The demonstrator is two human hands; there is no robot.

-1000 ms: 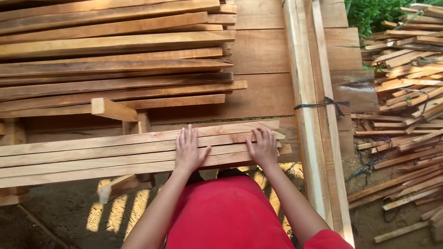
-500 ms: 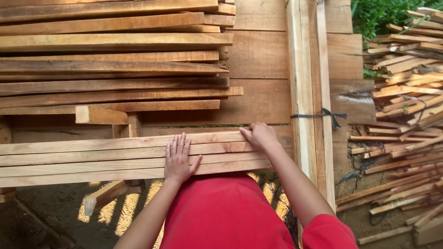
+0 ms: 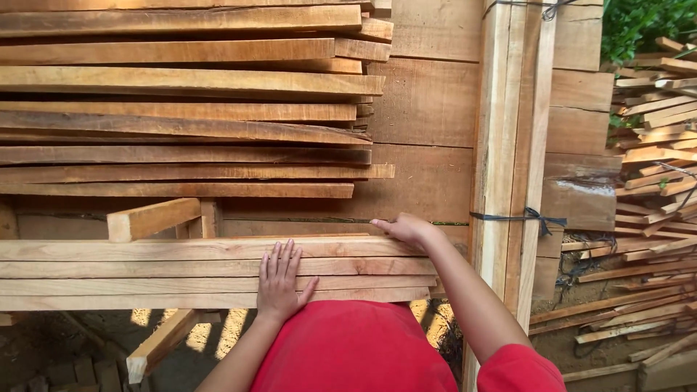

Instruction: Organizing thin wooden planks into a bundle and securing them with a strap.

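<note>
A row of several long pale wooden slats (image 3: 145,272) lies side by side on a wooden trestle in front of me. My left hand (image 3: 279,282) lies flat on the slats, fingers spread, palm down. My right hand (image 3: 406,229) reaches over the far edge of the row near its right end, fingers curled on the farthest slat (image 3: 181,248). I wear a red shirt (image 3: 356,348).
A tall stack of rough planks (image 3: 181,109) fills the upper left. A bundle of upright boards (image 3: 512,145) tied with black cord stands at the right, against a wide plank wall (image 3: 428,101). Loose offcuts (image 3: 646,181) pile at the far right. A trestle leg (image 3: 163,341) angles down.
My right hand moved from the slats' right end to the far edge of the row. The left hand stayed flat. The view shifted slightly left and down.
</note>
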